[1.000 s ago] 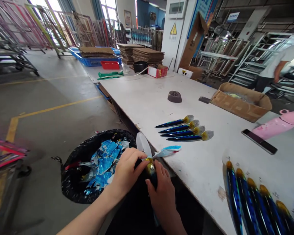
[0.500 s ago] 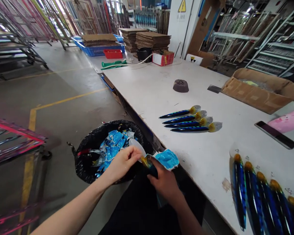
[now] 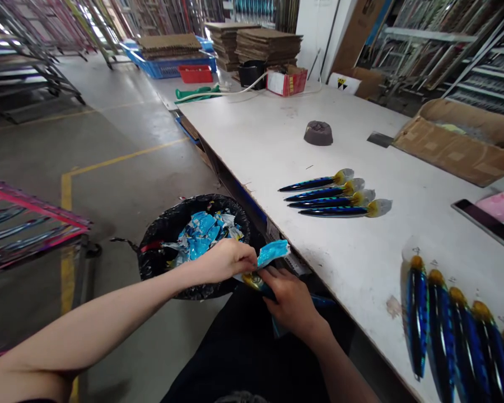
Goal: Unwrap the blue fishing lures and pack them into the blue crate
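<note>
Can't read any actual words here, tbh. Red-and-white box at upper centre has yellowish print, way too small; white panel to its right has some black-and-yellow mark.

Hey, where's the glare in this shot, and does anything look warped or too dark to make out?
Head view: bright streaks gleam on the glossy blue fish-shaped pieces at lower right; head view: the racks at upper left lean and look stretched, probably lens distortion; head view: deep shadow under the table, and the black clothing shows little detail.
</note>
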A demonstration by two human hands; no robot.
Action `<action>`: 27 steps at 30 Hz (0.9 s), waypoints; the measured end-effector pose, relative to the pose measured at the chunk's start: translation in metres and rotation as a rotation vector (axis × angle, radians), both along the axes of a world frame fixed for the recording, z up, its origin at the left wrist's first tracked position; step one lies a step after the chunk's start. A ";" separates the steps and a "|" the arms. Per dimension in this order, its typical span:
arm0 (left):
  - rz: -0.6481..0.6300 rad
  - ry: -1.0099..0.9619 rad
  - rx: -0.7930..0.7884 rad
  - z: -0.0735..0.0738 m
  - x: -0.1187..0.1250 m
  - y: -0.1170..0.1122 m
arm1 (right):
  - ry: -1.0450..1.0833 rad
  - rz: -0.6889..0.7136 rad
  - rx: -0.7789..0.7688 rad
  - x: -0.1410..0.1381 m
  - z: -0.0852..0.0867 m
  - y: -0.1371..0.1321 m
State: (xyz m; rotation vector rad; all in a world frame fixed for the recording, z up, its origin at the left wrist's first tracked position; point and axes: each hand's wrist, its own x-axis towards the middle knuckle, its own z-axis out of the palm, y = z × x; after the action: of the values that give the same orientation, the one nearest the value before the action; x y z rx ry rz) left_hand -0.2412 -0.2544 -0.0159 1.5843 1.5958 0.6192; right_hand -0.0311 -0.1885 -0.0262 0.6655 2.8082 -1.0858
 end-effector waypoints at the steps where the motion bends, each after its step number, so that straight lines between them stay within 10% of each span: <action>1: 0.036 -0.073 -0.097 -0.002 0.000 0.003 | 0.000 0.023 -0.007 0.002 0.000 0.000; 7: 0.004 -0.591 -0.615 -0.016 -0.023 0.021 | 0.181 -0.010 -0.501 0.019 0.003 -0.002; 12: 0.579 -0.845 -0.223 -0.037 -0.052 0.016 | 0.446 -0.571 -1.188 0.013 0.000 -0.007; 17: 0.838 -0.824 0.085 -0.072 -0.050 -0.012 | 0.556 -0.680 -1.340 -0.012 -0.015 -0.010; 27: 0.657 -0.176 0.531 -0.031 0.037 -0.003 | 0.582 -0.727 -1.380 -0.030 -0.018 -0.013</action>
State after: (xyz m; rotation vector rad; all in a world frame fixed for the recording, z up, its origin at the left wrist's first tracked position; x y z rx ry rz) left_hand -0.2045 -0.2569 -0.0473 1.2686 1.9114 1.5948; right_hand -0.0611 -0.2016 -0.0444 1.1932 1.2081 -3.1050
